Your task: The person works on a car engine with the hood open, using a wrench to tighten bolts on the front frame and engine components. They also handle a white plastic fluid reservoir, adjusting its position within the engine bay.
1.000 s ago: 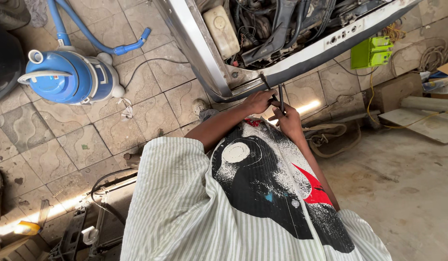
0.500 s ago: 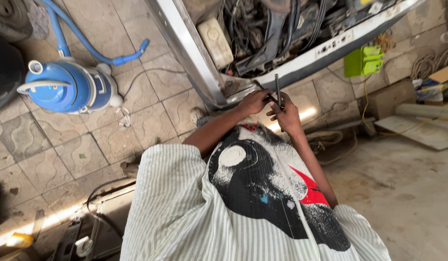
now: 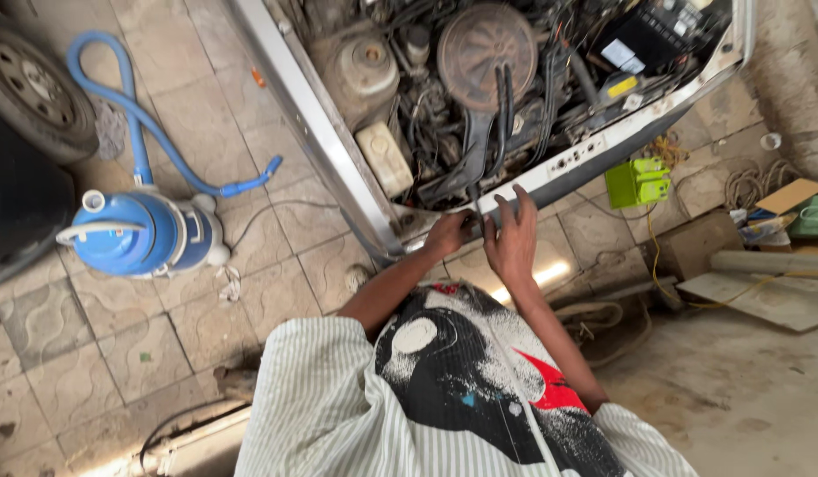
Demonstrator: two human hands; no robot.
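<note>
An open engine bay (image 3: 515, 97) fills the far half of the view, its pale front panel (image 3: 594, 155) running from the near left up to the far right. On the tiled floor (image 3: 64, 353) to the left stand a blue canister vacuum (image 3: 140, 234) with its blue hose (image 3: 135, 132) curling away, and a car tyre (image 3: 34, 93) at the far left edge. To the right of the car lie a bright green box (image 3: 637, 181), cardboard pieces (image 3: 784, 199) and loose cables (image 3: 749, 185).

Both hands meet at the near edge of the front panel, just below a black bundle of hoses (image 3: 488, 150) that hangs from the round air-cleaner cover (image 3: 486, 42). The left hand (image 3: 449, 234) is curled shut, its grip seemingly around a thin dark tool (image 3: 473, 201) whose long axis points away from the person, up into the bay; the part inside the fist is hidden. The right hand (image 3: 512, 238) lies just beside it on the right, fingers spread open and resting against the panel edge, gripping nothing that shows. The tool stands between the two hands, nearer to the left one. The hanging hoses and the white reservoir (image 3: 384, 159) to the left crowd the space directly beyond the tool's tip.
</note>
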